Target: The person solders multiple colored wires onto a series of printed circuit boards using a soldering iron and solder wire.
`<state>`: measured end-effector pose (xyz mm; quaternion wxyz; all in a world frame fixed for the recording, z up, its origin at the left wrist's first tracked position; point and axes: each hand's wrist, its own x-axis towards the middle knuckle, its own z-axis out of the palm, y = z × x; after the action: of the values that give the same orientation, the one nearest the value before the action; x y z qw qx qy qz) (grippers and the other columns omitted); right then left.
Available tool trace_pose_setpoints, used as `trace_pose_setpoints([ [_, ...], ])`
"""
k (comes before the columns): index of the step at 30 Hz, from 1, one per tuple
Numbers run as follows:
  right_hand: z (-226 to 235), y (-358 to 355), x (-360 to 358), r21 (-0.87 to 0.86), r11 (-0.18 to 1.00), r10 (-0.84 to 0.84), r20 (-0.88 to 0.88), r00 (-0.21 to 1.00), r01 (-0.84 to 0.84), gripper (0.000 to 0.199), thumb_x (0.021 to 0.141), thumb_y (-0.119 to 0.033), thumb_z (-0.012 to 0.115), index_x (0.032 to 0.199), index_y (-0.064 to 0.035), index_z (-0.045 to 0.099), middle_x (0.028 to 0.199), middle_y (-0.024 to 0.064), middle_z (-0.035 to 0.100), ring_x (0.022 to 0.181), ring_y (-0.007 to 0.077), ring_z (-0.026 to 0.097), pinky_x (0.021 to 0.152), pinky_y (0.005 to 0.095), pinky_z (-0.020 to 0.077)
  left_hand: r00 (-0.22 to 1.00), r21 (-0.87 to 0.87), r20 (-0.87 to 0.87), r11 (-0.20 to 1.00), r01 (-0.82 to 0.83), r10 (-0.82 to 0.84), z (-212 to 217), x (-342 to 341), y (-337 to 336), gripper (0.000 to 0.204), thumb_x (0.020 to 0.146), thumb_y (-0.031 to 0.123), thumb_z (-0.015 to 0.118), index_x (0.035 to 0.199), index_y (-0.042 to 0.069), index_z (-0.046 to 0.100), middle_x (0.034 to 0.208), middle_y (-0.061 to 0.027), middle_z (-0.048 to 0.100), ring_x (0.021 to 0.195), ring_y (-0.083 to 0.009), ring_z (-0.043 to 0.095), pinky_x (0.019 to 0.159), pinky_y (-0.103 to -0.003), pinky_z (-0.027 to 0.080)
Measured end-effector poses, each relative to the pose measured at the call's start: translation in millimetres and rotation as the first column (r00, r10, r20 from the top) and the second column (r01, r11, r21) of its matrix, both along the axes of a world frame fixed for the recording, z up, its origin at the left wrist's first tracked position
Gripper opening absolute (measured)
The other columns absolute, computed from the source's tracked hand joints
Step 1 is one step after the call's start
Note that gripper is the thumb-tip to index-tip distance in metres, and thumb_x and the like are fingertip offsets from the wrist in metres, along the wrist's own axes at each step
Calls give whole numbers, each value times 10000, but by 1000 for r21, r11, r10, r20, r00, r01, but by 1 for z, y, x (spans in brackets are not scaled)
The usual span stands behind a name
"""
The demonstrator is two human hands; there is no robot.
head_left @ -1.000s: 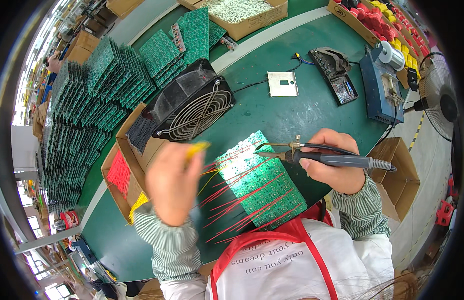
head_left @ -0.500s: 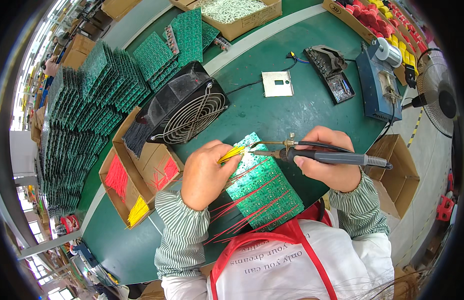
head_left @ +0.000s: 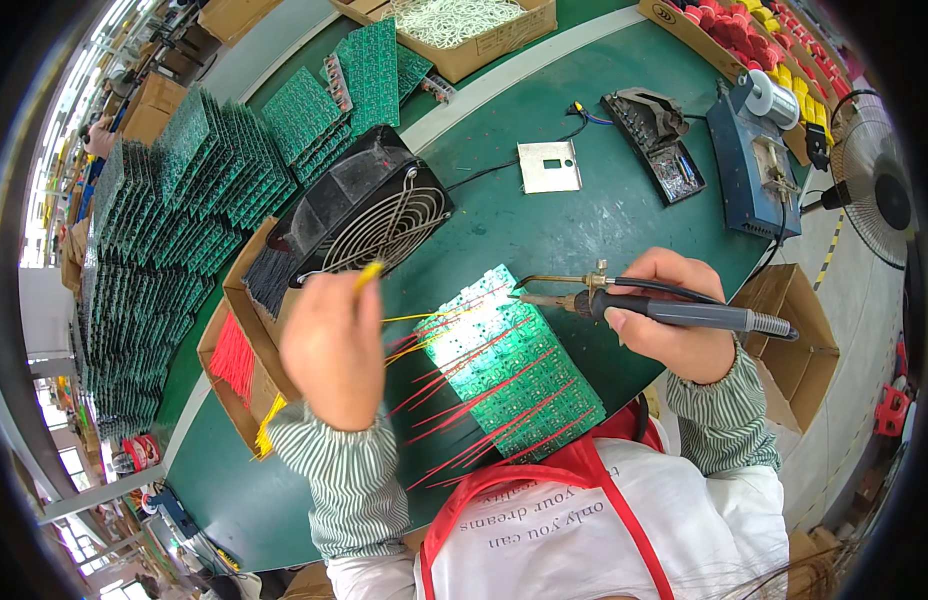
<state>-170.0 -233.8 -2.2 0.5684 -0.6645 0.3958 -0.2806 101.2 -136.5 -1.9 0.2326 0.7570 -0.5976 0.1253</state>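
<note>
My left hand [head_left: 332, 345] is raised above the green table [head_left: 574, 225], fingers pinched around a short yellow wire [head_left: 368, 276] whose tip pokes out at the top of my grip. My right hand [head_left: 674, 315] is clenched around the dark handle of a soldering iron with a brass-coloured feed tube [head_left: 649, 305], the handle running out toward three o'clock and the tip pointing toward nine o'clock, just over the upper corner of the board.

The green printed circuit panel [head_left: 514, 370] lies on the table between my two hands, tilted diagonally, with thin red and yellow wire leads [head_left: 454, 385] fanning out of it toward seven o'clock.

At eleven o'clock of the panel stands a black square fan with a wire grille [head_left: 369, 215], propped at a tilt. At nine o'clock of my left hand sits a brown cardboard box holding bundles of red and yellow wires [head_left: 239, 365]. Stacks of green circuit boards [head_left: 184, 210] lie further out at ten o'clock. At one o'clock a blue soldering station [head_left: 749, 170] sits near the table edge, with a small grey metal plate [head_left: 549, 165] at twelve o'clock.
</note>
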Motion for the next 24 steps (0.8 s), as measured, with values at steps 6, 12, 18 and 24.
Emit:
trace_pose_setpoints([
  [6,0,-2,-5,-26,999,-31,-3,1000,31,185,704,-111,716,808,1,613,696,34,624,639,65,567,586,214,455,930,124,-306,960,251,-204,-5,-32,-10,102,783,128,674,812,33,647,761,-116,596,683,-307,596,604,-382,467],
  [12,-2,-3,-5,-14,999,-47,1,999,47,195,701,-124,720,810,-3,614,698,30,626,640,64,566,588,216,454,843,174,-480,915,364,-245,-20,-42,-23,125,783,92,686,829,-20,654,726,-126,583,613,-264,572,549,-331,438],
  [18,-2,-5,-4,-1,999,-32,-32,999,32,196,699,-127,721,805,-2,614,695,34,624,636,69,569,594,221,459,804,181,-545,902,391,-239,-24,-40,-27,141,779,96,694,838,-27,661,715,-131,578,598,-251,564,543,-324,428],
  [24,-4,-7,-3,-17,1000,-9,-34,999,9,194,706,-124,719,808,1,612,693,37,624,634,68,571,590,223,461,798,189,-550,894,407,-247,-25,-39,-28,135,778,88,692,836,-30,660,717,-132,581,605,-256,567,549,-323,433],
])
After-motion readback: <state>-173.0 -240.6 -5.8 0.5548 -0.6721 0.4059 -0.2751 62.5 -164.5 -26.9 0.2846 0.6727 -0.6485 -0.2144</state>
